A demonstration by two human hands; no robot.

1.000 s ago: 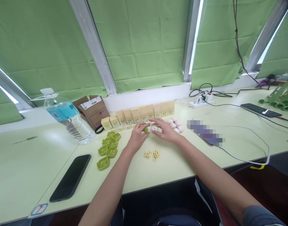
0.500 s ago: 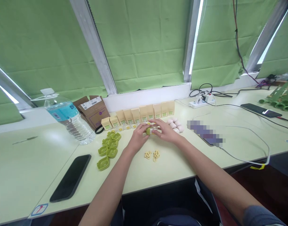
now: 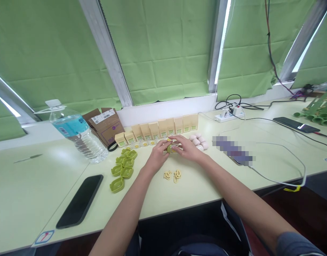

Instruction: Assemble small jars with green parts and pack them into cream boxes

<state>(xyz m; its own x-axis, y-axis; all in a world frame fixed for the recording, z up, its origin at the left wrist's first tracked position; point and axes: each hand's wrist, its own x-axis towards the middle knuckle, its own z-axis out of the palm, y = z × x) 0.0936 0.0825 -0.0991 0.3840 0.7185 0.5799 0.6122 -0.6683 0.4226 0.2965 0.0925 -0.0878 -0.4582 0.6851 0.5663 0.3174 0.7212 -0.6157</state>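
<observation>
Between my two hands, just above the table, is a small green and clear case [image 3: 169,148]. Fingers of my left hand [image 3: 158,155] close around its green end. My right hand [image 3: 189,149] pinches the clear end, where some yellow shows through; the fingers cover much of the piece. Several green animal-shaped cups [image 3: 126,172] lie left of my left hand. Nearer to me are two small heaps of pale yellow rings or loops [image 3: 177,175]. A cluster of pale pink rounded pieces [image 3: 198,140] sits just right of my right hand.
Behind my hands runs a row of cream boxes [image 3: 154,131], with clear yellow-marked pieces before it. Leftward stand a cardboard box [image 3: 106,129] and a water bottle [image 3: 80,133]; a black phone [image 3: 80,201] lies nearer. A cabled phone [image 3: 234,151] and power strip [image 3: 227,117] are rightward.
Both hands stay almost in place. The small case has turned slightly between the fingers, and less of its pale part shows.
</observation>
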